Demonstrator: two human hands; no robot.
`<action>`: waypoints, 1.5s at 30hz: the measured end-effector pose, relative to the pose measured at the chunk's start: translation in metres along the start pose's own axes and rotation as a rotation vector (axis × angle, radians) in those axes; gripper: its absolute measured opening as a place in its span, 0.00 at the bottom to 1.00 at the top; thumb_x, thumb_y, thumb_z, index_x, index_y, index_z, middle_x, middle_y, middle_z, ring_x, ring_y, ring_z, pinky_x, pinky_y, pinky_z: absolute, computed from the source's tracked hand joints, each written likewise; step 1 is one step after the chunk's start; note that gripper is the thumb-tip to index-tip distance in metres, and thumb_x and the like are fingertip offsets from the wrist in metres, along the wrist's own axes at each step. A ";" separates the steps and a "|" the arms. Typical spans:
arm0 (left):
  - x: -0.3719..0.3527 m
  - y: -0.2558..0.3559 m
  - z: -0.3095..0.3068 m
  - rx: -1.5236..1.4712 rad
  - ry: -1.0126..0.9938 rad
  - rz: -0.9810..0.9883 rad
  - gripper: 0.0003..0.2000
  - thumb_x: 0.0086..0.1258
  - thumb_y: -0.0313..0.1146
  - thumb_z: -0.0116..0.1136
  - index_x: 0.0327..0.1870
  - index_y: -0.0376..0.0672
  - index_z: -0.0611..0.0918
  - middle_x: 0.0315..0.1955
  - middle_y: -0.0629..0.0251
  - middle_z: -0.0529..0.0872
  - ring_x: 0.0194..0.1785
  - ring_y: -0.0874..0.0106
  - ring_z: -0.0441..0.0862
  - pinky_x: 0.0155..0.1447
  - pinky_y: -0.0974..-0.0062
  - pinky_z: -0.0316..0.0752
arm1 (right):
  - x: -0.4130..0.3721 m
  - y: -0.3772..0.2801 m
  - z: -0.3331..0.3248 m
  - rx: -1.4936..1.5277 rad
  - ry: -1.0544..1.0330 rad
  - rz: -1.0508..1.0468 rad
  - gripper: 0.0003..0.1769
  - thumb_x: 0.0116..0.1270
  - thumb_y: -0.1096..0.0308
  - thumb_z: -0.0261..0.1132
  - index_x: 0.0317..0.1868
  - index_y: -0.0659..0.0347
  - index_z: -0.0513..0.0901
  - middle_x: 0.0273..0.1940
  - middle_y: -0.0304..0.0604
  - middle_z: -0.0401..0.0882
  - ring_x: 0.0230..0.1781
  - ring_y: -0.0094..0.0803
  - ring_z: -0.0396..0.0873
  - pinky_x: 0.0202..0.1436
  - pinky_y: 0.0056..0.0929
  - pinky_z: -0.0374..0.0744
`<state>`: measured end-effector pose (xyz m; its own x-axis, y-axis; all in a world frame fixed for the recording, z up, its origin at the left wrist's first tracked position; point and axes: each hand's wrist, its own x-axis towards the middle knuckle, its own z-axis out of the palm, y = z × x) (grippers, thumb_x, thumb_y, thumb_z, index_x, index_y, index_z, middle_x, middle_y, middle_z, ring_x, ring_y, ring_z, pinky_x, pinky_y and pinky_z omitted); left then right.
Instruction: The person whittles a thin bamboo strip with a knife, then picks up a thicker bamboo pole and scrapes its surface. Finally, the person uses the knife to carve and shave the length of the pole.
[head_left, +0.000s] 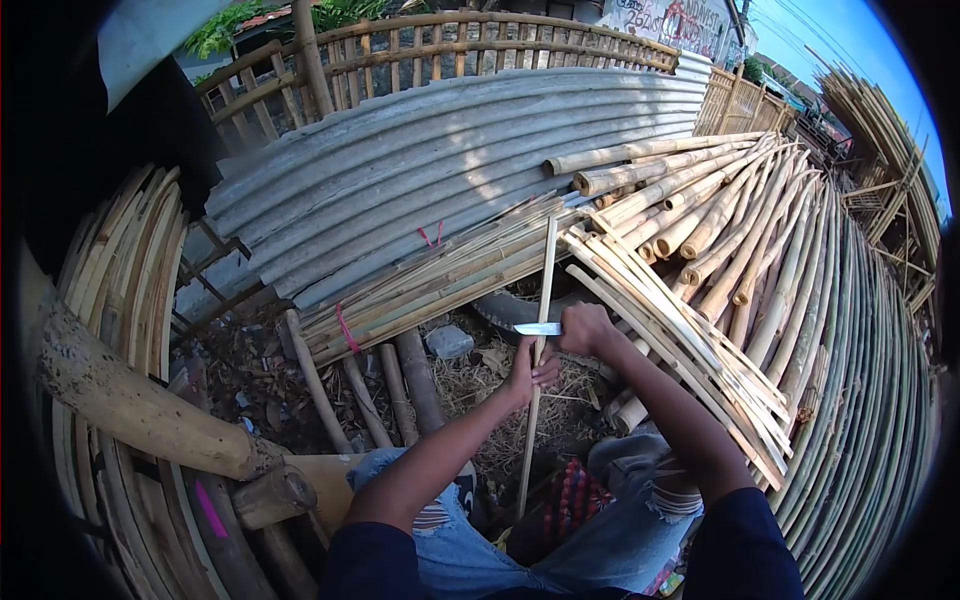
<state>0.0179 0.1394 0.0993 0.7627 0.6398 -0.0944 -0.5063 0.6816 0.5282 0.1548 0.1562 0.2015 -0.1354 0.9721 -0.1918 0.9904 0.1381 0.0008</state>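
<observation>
Grips bamboo strip (527, 450) mid-length in closed left hand (530, 375), right hand (585, 328) fisted on knife (538, 328) against it; probably light, springy, splintery-edged.

The straw-littered brown earth ground (470, 390) is carrying a small grey stone (449, 341). Short thick brown bamboo logs (415, 375) are lying side by side just beside it. Pale split bamboo slats (660, 310) and long greenish bamboo poles (860, 420) are lying heaped to the right.

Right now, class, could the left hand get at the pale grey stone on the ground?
Probably yes: the pale grey stone lies uncovered near the left hand, which grips a thin bamboo strip.
</observation>
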 end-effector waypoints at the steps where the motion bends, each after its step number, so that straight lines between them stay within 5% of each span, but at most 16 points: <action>1: -0.001 0.000 0.000 0.010 -0.002 0.014 0.26 0.66 0.58 0.39 0.13 0.49 0.61 0.05 0.78 0.53 0.07 0.82 0.50 0.14 0.82 0.50 | 0.001 0.001 0.001 -0.002 -0.001 0.001 0.16 0.48 0.59 0.59 0.26 0.64 0.83 0.31 0.57 0.81 0.35 0.48 0.82 0.39 0.40 0.80; 8: -0.005 0.001 0.004 0.066 0.011 -0.004 0.27 0.65 0.59 0.38 0.12 0.49 0.61 0.04 0.78 0.54 0.08 0.82 0.50 0.15 0.83 0.50 | 0.015 0.017 -0.007 0.093 0.194 0.162 0.16 0.47 0.60 0.57 0.28 0.65 0.83 0.30 0.60 0.80 0.32 0.50 0.81 0.39 0.41 0.80; 10: -0.006 -0.004 0.006 0.066 0.024 -0.022 0.27 0.65 0.60 0.36 0.12 0.49 0.61 0.05 0.78 0.53 0.08 0.82 0.50 0.15 0.83 0.51 | 0.029 0.029 -0.001 0.334 0.367 0.353 0.15 0.51 0.62 0.56 0.26 0.66 0.82 0.28 0.60 0.79 0.31 0.51 0.80 0.35 0.43 0.78; 12: -0.004 -0.014 0.011 0.013 -0.106 -0.090 0.28 0.65 0.61 0.35 0.12 0.49 0.60 0.04 0.78 0.54 0.07 0.82 0.50 0.15 0.83 0.51 | 0.053 0.090 -0.004 0.259 0.511 -0.034 0.13 0.53 0.65 0.54 0.26 0.68 0.79 0.25 0.62 0.76 0.29 0.55 0.77 0.34 0.46 0.74; 14: -0.002 -0.014 0.010 0.025 -0.117 -0.081 0.28 0.65 0.61 0.35 0.12 0.49 0.60 0.04 0.77 0.54 0.07 0.82 0.51 0.14 0.83 0.51 | 0.051 0.106 -0.010 0.187 0.667 0.002 0.13 0.56 0.67 0.52 0.25 0.67 0.79 0.23 0.62 0.74 0.28 0.55 0.75 0.31 0.46 0.72; 15: -0.002 -0.013 0.010 0.022 -0.127 -0.073 0.28 0.65 0.62 0.35 0.12 0.49 0.60 0.04 0.77 0.54 0.07 0.81 0.51 0.14 0.83 0.51 | 0.050 0.109 -0.007 0.138 0.651 0.020 0.15 0.59 0.66 0.51 0.22 0.67 0.76 0.24 0.64 0.74 0.30 0.55 0.78 0.32 0.50 0.74; 16: -0.001 -0.013 0.008 0.013 -0.135 -0.066 0.28 0.65 0.62 0.35 0.12 0.48 0.60 0.04 0.77 0.54 0.07 0.81 0.51 0.14 0.83 0.51 | 0.054 0.111 -0.006 0.302 0.514 0.110 0.16 0.56 0.64 0.53 0.26 0.71 0.77 0.26 0.66 0.75 0.32 0.58 0.77 0.35 0.49 0.74; 19: -0.005 -0.010 0.004 0.074 -0.041 -0.020 0.27 0.65 0.60 0.37 0.13 0.48 0.61 0.05 0.76 0.56 0.08 0.81 0.52 0.16 0.81 0.54 | 0.039 0.094 -0.001 0.729 0.528 0.293 0.22 0.52 0.58 0.58 0.29 0.76 0.77 0.30 0.68 0.76 0.35 0.61 0.76 0.41 0.45 0.73; 26: -0.006 0.005 -0.003 0.193 0.269 0.055 0.24 0.66 0.58 0.41 0.17 0.49 0.63 0.06 0.75 0.58 0.09 0.80 0.54 0.18 0.79 0.56 | 0.014 0.066 0.000 0.479 0.196 0.169 0.22 0.52 0.56 0.59 0.30 0.72 0.79 0.32 0.67 0.77 0.32 0.53 0.79 0.39 0.43 0.74; 28: -0.005 0.005 0.000 0.249 0.308 0.100 0.24 0.66 0.58 0.41 0.17 0.49 0.64 0.06 0.75 0.58 0.09 0.80 0.55 0.18 0.79 0.57 | 0.023 0.109 0.033 0.870 -0.095 0.489 0.21 0.54 0.55 0.59 0.32 0.70 0.80 0.33 0.65 0.78 0.34 0.51 0.80 0.40 0.42 0.75; 29: -0.002 0.002 -0.005 0.235 0.305 0.085 0.24 0.66 0.57 0.41 0.17 0.49 0.64 0.06 0.75 0.58 0.09 0.80 0.56 0.18 0.79 0.57 | 0.016 0.112 0.036 0.373 -0.058 0.348 0.20 0.57 0.57 0.57 0.34 0.68 0.82 0.37 0.62 0.80 0.38 0.48 0.80 0.42 0.42 0.75; 33: -0.001 0.000 -0.002 0.251 0.237 0.076 0.23 0.66 0.57 0.42 0.19 0.48 0.65 0.06 0.74 0.58 0.09 0.80 0.56 0.18 0.79 0.56 | 0.007 0.085 0.029 0.356 0.152 0.458 0.16 0.56 0.60 0.58 0.33 0.65 0.83 0.34 0.58 0.81 0.38 0.48 0.80 0.43 0.41 0.76; 35: -0.001 -0.001 0.001 0.246 0.241 0.064 0.23 0.66 0.57 0.42 0.19 0.48 0.65 0.06 0.74 0.58 0.09 0.80 0.56 0.18 0.79 0.57 | -0.002 0.065 0.012 0.305 0.386 0.324 0.14 0.54 0.61 0.59 0.29 0.65 0.82 0.28 0.57 0.80 0.32 0.51 0.79 0.40 0.42 0.77; 38: 0.000 -0.003 0.001 0.239 0.230 0.049 0.23 0.67 0.57 0.42 0.19 0.47 0.65 0.06 0.74 0.59 0.10 0.80 0.57 0.18 0.80 0.57 | -0.010 0.050 0.006 0.526 0.422 0.158 0.13 0.53 0.61 0.59 0.25 0.64 0.81 0.24 0.57 0.78 0.28 0.52 0.77 0.36 0.44 0.76; 42: 0.000 -0.006 0.014 0.294 0.276 0.063 0.22 0.67 0.56 0.43 0.21 0.47 0.66 0.07 0.74 0.60 0.10 0.80 0.57 0.18 0.80 0.58 | -0.011 0.042 0.023 0.236 0.240 -0.223 0.10 0.49 0.63 0.58 0.23 0.62 0.80 0.22 0.56 0.77 0.26 0.52 0.77 0.34 0.45 0.76; 45: -0.003 -0.004 0.018 0.322 0.273 0.062 0.22 0.67 0.56 0.44 0.22 0.46 0.66 0.08 0.73 0.60 0.10 0.80 0.57 0.17 0.80 0.57 | -0.004 0.036 0.037 0.245 0.212 -0.219 0.10 0.47 0.63 0.59 0.21 0.60 0.81 0.21 0.56 0.76 0.26 0.52 0.78 0.33 0.45 0.76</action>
<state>0.0249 0.1288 0.1124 0.5784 0.7762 -0.2510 -0.3636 0.5207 0.7724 0.1924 0.1504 0.1658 -0.3216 0.9458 0.0459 0.9111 0.3223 -0.2570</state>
